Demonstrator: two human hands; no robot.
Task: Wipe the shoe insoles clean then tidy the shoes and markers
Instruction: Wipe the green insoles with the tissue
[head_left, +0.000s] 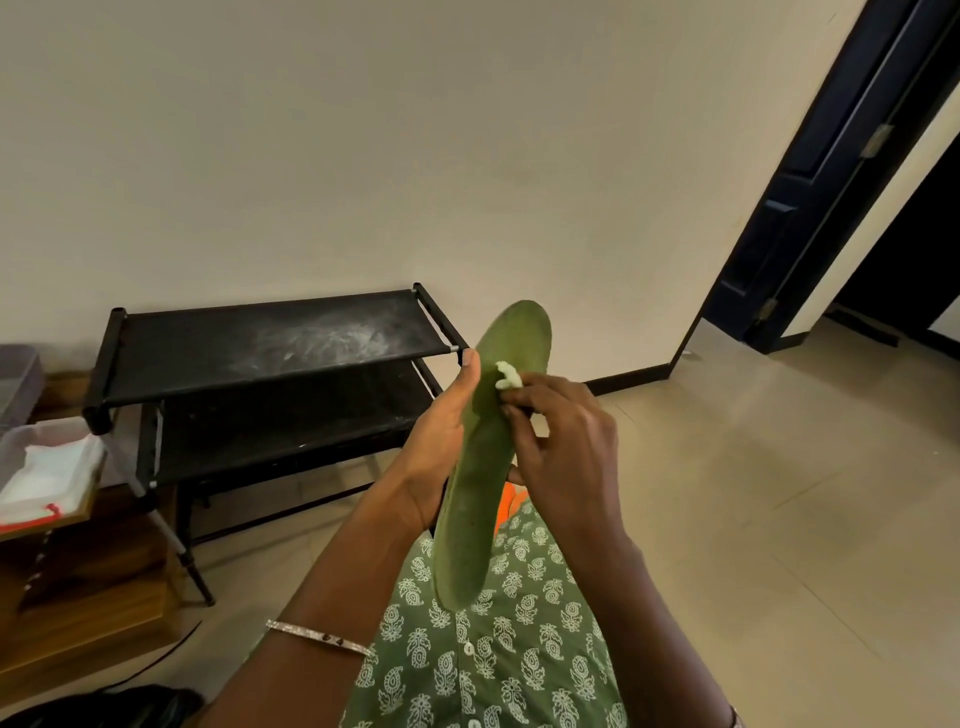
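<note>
Grips the green insole (483, 467) mid-length with the left hand (434, 436), upright above the patterned garment (498, 649). Pinches a small white wad (506, 375), possibly tissue, against its upper face with the right hand (563, 447). Risks flexing the insole under hard rubbing and loosening the one-handed hold. Risks shredding the wad and leaving lint.

The insole (488, 457) was olive green; the wad (506, 376) on it white; the dress (498, 649) green with white paisley; the rack (270, 353) black; the door (810, 171) dark navy.
</note>
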